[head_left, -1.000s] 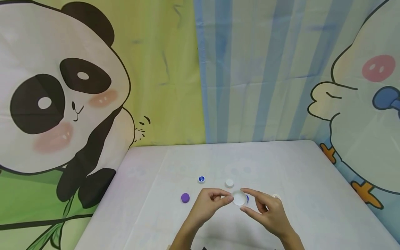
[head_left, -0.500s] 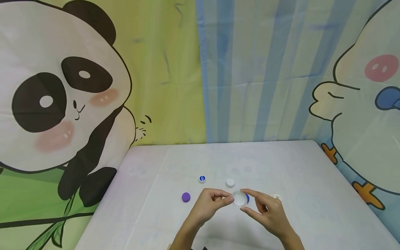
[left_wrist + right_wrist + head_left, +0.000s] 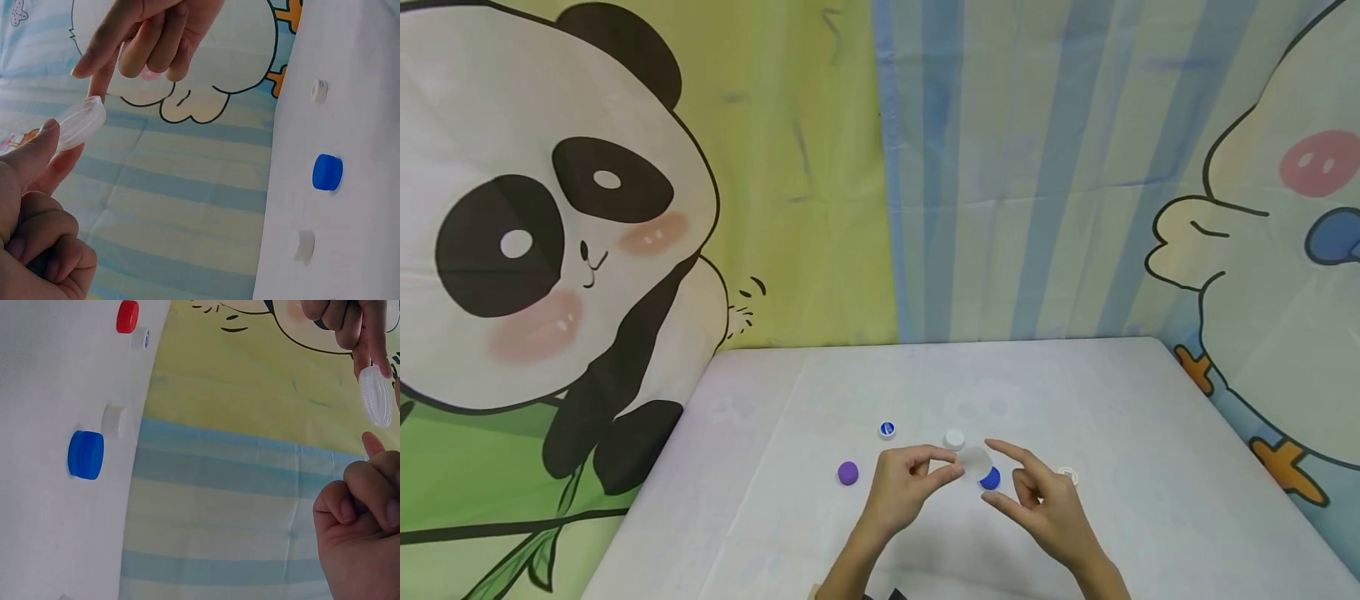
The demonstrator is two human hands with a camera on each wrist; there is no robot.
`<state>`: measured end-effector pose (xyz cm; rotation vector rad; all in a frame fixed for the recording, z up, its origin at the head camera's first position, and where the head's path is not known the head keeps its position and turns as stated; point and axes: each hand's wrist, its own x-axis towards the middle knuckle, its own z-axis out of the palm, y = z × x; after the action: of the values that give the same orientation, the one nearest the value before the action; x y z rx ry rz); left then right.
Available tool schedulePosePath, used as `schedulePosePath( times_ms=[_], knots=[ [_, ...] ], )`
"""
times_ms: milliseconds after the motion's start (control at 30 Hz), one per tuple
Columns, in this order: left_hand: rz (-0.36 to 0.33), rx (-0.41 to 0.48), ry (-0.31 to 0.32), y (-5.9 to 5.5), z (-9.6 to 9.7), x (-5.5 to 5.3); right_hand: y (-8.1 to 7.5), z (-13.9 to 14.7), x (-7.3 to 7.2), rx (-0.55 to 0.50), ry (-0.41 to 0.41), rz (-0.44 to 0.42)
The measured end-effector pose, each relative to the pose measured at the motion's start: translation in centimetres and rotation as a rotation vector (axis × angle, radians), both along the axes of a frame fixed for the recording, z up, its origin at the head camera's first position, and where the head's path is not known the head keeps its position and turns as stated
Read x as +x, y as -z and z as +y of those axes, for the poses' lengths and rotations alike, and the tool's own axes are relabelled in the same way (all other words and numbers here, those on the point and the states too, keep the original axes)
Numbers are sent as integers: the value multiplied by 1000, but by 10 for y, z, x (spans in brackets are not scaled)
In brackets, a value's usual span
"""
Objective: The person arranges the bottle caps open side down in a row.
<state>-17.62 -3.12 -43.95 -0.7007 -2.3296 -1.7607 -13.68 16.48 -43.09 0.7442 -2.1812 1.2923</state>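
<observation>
A clear round plastic cap with a ridged rim [image 3: 976,464] is raised above the table, its edge pinched between the thumb and index finger of my left hand [image 3: 906,490]. In the left wrist view, the cap [image 3: 83,123] is seen nearly edge-on. My right hand [image 3: 1047,507] is just to the cap's right, thumb and index finger spread apart with nothing between them, other fingers curled. Beyond the clear cap, a blue bottle cap [image 3: 991,478] lies on the table, partly covered by it in the head view.
Other small caps lie on the white table [image 3: 760,533]: a white one [image 3: 954,439] behind the hands, a purple one [image 3: 847,473] and a blue-and-white one [image 3: 887,429] to the left, and a whitish one [image 3: 1067,475] at right. Printed cartoon curtains [image 3: 805,167] hang behind.
My right thumb and index finger have spread wider, away from the clear cap. The clear cap has risen slightly in my left hand, exposing more of the blue cap.
</observation>
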Motion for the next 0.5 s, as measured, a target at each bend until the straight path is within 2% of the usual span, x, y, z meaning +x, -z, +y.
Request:
schedulePosePath(
  times_ms=[133,267,367,500],
  knots=[
    [267,-88,-26,0,-3,-2,9,7,-3,-48,-31,-267],
    [540,-150,-10,-2,-4,-4,22,15,-9,-115,-119,-468],
    [715,-193,-2,-3,-5,-6,24,19,-13,-188,-268,-543],
    [844,-248,19,-8,-6,-7,25,23,-16,-242,-435,-588]
  ],
)
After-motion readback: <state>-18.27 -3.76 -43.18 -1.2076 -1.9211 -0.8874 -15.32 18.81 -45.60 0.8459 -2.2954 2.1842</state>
